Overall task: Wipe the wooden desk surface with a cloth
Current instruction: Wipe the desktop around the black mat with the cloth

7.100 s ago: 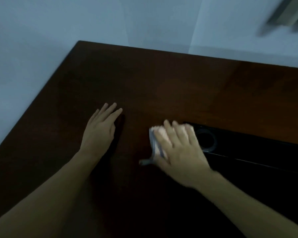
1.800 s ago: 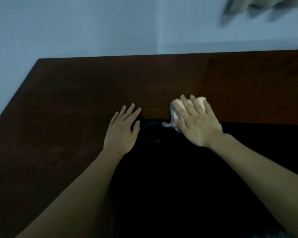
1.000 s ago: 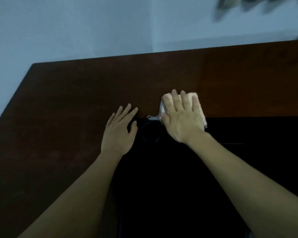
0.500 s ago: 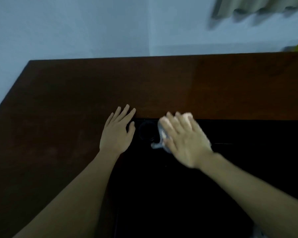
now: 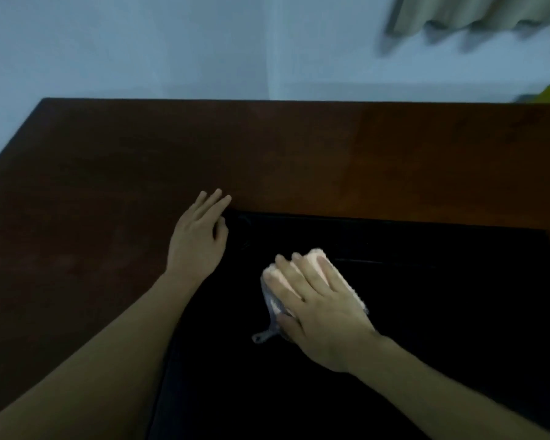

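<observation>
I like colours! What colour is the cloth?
Pale pink cloth, greyish edge, under the right hand; head view.

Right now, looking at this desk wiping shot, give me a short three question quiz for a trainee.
1. True or false: the cloth lies under the left hand.
2. Which surface is the cloth on: A) the bare brown wood of the desk, B) the black mat, C) the wall?
3. Fill in: the left hand rests flat and ____, holding nothing.

Key: 1 false, it is under the right hand, pressed flat; 2 B; 3 open.
</observation>
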Tool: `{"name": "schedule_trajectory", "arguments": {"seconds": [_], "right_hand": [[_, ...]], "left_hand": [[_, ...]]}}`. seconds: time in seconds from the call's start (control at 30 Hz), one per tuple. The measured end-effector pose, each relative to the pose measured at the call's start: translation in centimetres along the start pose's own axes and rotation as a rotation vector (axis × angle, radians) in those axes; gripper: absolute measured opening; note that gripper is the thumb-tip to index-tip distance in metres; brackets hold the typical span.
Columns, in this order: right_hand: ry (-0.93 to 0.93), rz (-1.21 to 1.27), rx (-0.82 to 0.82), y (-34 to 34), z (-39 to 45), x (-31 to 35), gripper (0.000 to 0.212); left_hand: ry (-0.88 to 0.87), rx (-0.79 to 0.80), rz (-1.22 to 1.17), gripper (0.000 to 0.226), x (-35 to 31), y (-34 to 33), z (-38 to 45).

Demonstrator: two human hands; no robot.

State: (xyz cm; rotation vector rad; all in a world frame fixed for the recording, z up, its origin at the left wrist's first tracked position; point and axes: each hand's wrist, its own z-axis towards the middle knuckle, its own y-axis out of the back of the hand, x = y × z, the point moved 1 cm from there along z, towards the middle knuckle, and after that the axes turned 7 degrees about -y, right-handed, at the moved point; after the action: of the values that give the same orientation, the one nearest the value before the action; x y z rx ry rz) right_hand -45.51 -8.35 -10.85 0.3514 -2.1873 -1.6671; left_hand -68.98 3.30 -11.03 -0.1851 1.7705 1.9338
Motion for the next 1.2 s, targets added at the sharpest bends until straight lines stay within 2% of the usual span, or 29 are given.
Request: {"name": "schedule_trajectory", "arguments": {"seconds": [0.1, 0.23, 0.3, 0.4, 0.47, 0.57, 0.63, 0.7, 0.77, 0.83, 0.9, 1.0, 1.07, 1.13, 1.2], "right_hand": [[0.002, -0.047, 0.029, 1.2, 1.5, -4.8, 0.065], [-0.261, -0.05, 0.0, 3.5, 8.8, -12.8, 0.062], [-0.332, -0.023, -0.003, 4.1, 11.3, -14.2, 0.062], [-0.386, 0.0, -0.04, 3.6, 11.7, -12.2, 0.066], [-0.308, -0.041, -0.034, 2.8, 8.7, -8.9, 0.071], [-0.048, 0.031, -0.013, 1.2, 1.7, -5.3, 0.066], [0.082, 0.073, -0.009, 1.0, -0.8, -5.6, 0.062], [0.128, -0.013, -0.016, 1.3, 0.1, -8.2, 0.058], [0.022, -0.114, -0.019, 2.8, 3.3, -11.7, 0.058], [-0.16, -0.098, -0.044, 4.0, 7.0, -15.6, 0.061], [-0.313, -0.037, -0.002, 4.6, 10.1, -18.3, 0.061], [-0.403, -0.001, -0.015, 4.6, 11.6, -16.9, 0.063], [-0.361, -0.016, -0.067, 3.4, 9.4, -13.4, 0.068], [-0.209, -0.018, -0.062, 1.9, 4.8, -9.2, 0.072], [-0.03, 0.031, -0.024, 0.5, 0.0, -6.8, 0.067]], "left_hand": [[-0.009, 0.124, -0.054, 0.051, -3.6, -1.5, 0.5], [0.068, 0.261, 0.104, 0.054, -5.1, -3.6, 1.9], [0.075, 0.24, 0.138, 0.055, -5.0, -3.9, 1.9], [0.072, 0.242, 0.151, 0.055, -4.9, -3.7, 1.6], [0.08, 0.251, 0.154, 0.055, -4.9, -3.8, 1.7], [0.07, 0.22, 0.162, 0.057, -5.1, -3.8, 1.5], [0.065, 0.197, 0.168, 0.061, -5.2, -3.8, 1.3], [0.066, 0.201, 0.158, 0.061, -5.1, -3.9, 1.4], [0.066, 0.205, 0.154, 0.059, -5.1, -3.9, 1.5], [0.066, 0.2, 0.158, 0.055, -5.0, -3.8, 1.5], [0.079, 0.21, 0.149, 0.053, -4.9, -4.0, 1.5], [0.073, 0.183, 0.158, 0.053, -5.0, -3.9, 1.4], [0.067, 0.179, 0.16, 0.053, -5.0, -4.0, 1.4], [0.078, 0.193, 0.165, 0.054, -5.0, -4.0, 1.3], [0.075, 0.194, 0.17, 0.054, -5.0, -4.1, 1.2]]}}
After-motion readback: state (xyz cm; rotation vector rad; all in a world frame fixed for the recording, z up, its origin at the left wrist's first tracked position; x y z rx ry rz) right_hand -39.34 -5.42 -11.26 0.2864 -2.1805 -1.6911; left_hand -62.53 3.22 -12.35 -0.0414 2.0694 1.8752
